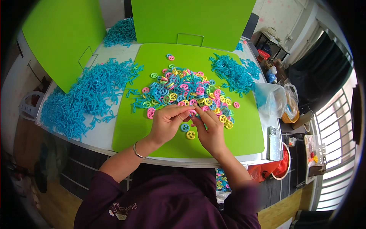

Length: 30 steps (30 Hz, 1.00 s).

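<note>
A wide fisheye view looks from the person's head, facing down and forward across the worktop [101,136], near enough to set the hands [167,123] at mid-frame. The shirt [171,198] fills the lower middle; a green panel [190,21] tops the frame. The window grille [333,168] curves along the right edge, and black rounds the corners.

Phone [275,144] at right, dark curtain [314,74], barred window [336,152], red bag [281,157] in bin [288,163]
</note>
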{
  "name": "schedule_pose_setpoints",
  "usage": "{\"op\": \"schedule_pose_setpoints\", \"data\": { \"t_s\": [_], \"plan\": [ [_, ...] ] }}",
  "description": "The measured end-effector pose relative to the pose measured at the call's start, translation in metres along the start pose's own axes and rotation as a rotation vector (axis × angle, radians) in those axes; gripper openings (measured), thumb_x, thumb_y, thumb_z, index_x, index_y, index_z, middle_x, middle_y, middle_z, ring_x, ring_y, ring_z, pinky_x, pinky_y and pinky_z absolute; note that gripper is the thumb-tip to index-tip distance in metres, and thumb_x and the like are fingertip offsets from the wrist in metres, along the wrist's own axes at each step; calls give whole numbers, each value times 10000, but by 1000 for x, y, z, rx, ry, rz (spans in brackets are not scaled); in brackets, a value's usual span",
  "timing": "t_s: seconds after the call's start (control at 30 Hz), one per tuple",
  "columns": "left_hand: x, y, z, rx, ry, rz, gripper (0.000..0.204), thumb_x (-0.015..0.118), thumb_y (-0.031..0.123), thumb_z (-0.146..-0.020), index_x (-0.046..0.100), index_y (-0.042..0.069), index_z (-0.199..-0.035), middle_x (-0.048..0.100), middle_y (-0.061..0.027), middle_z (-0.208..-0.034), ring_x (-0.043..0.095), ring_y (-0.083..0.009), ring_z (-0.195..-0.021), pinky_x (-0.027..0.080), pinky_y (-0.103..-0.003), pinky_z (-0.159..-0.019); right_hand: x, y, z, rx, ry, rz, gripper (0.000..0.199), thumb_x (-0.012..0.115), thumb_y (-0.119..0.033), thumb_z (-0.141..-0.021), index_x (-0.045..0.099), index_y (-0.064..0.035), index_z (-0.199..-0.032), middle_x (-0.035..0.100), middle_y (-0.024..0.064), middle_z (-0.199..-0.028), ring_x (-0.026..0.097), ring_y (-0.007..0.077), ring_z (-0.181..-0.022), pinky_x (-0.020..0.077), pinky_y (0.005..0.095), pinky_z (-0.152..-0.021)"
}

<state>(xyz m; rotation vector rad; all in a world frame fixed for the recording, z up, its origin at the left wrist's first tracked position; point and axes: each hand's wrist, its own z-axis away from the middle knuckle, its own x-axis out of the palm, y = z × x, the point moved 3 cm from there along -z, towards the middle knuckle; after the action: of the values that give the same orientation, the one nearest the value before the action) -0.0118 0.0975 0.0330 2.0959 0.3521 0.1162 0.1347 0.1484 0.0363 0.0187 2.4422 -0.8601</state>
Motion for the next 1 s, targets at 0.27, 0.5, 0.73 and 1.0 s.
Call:
{"op": "schedule_pose_setpoints", "data": {
  "t_s": [0.27,0.5,0.73,1.0],
  "plan": [
    [-5,-2,-7,-66,-128,51,219,554,133,-937,642,28,-1108,648,-24,-874,608,-90,-817,515,-223,-663,1,21,-1,727,-191,-1079,365,564,-161,-929,511,7,-1249,599,40,-833,603,134,-748,503,221,-618],
    [-35,-4,-21,-441,-95,86,259,534,236,-952,636,81,-1133,654,-23,-891,607,-83,-788,493,-220,-626,-5,31,1,900,-231,-1372,357,510,-196,-956,481,-25,-1268,587,67,-922,564,126,-723,463,187,-573],
    [-77,-13,-10,-387,-241,-1094,371,758,205,-713,619,87,-1036,603,-139,-996,603,-303,-894,487,-369,-772,-33,25,3,815,-328,-1449,332,528,-159,-931,512,-16,-1230,574,85,-956,580,130,-730,453,218,-568],
    [-78,-32,-12,-322,-295,-940,352,794,128,-642,583,40,-911,592,-125,-898,589,-298,-903,480,-379,-790,-139,3,43,372,-1198,-338,456,692,4,-787,547,3,-1220,660,144,-997,657,165,-763,523,287,-690]
  ]
}}
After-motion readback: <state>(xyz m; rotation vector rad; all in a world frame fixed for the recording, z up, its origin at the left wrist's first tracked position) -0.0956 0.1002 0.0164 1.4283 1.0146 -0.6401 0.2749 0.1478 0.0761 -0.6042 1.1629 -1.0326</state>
